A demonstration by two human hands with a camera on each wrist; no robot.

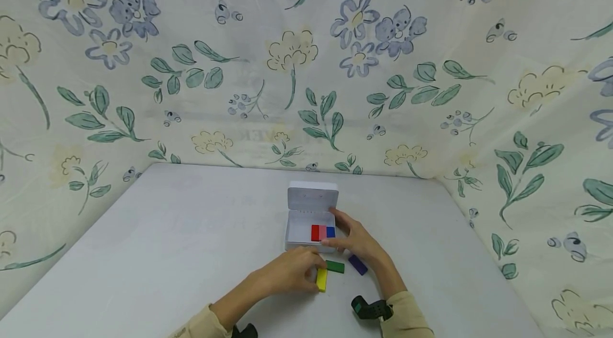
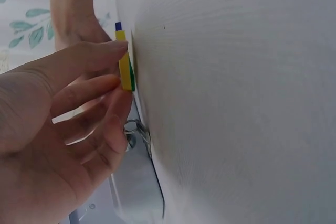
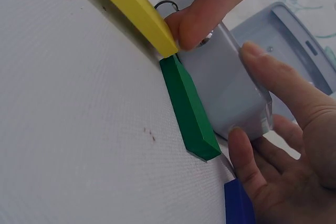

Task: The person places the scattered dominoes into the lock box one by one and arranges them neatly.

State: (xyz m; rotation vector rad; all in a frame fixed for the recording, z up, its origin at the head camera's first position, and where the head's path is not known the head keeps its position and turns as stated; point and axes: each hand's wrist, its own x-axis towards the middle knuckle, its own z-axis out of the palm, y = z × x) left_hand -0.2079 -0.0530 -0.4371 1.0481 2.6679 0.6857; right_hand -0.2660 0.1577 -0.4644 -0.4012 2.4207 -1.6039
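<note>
Between its thumb and fingers my left hand (image 1: 291,272) pinches a yellow block (image 1: 321,280), just in front of a small white hinged box (image 1: 295,229). My right hand (image 1: 361,242) holds the box's right side, thumb toward the near edge and a finger by the hinge. The lid (image 1: 312,197) stands raised at the back. Inside, at the right, lie a red block (image 1: 314,232), a pink block (image 1: 323,232) and a blue block (image 1: 330,232). A green block (image 3: 189,111) rests on the table beside the yellow one; a dark blue block (image 1: 357,264) lies near my right wrist.
The white table (image 1: 191,221) spreads out on both sides of the box. A flower-patterned cloth (image 1: 249,114) hangs behind it and along the sides. On the box's front is a metal ring clasp (image 2: 131,126). My right wrist wears a dark device (image 1: 371,308).
</note>
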